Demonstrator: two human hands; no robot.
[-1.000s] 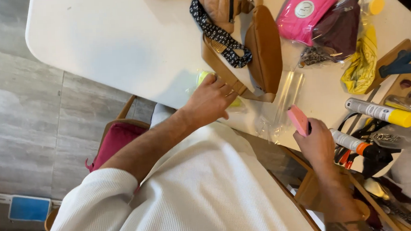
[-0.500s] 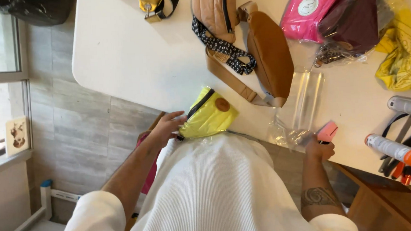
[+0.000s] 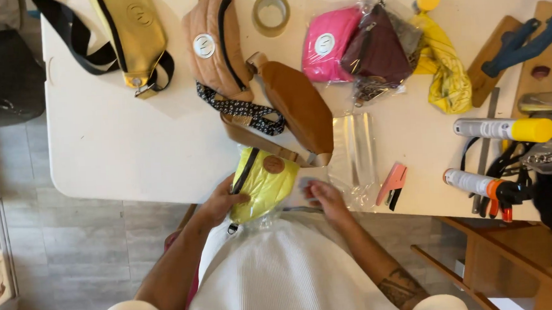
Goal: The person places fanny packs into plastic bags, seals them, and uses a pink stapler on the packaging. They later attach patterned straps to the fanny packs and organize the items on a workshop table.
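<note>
The left hand [image 3: 218,202] grips a yellow pouch [image 3: 263,182] at the table's [image 3: 112,151] near edge. The right hand [image 3: 322,196] pinches its clear wrap [image 3: 303,194]. It looks soft, light and slippery; hold its sides.

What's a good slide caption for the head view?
Left hand holds a yellow belt bag; right hand touches clear plastic.

Your single view: head camera, worn, looking steeply down past your own chest in white top [image 3: 295,273]. Lens faces forward and down over near edge of white table [image 3: 118,150], table top filling upper part of frame, grey floor [image 3: 73,247] showing lower left. Close range: your forearms enter from bottom, left hand [image 3: 218,202] and right hand [image 3: 325,199] sit mid-frame at near table edge. Far table edge cut off at top. No second view, so no shared part
</note>
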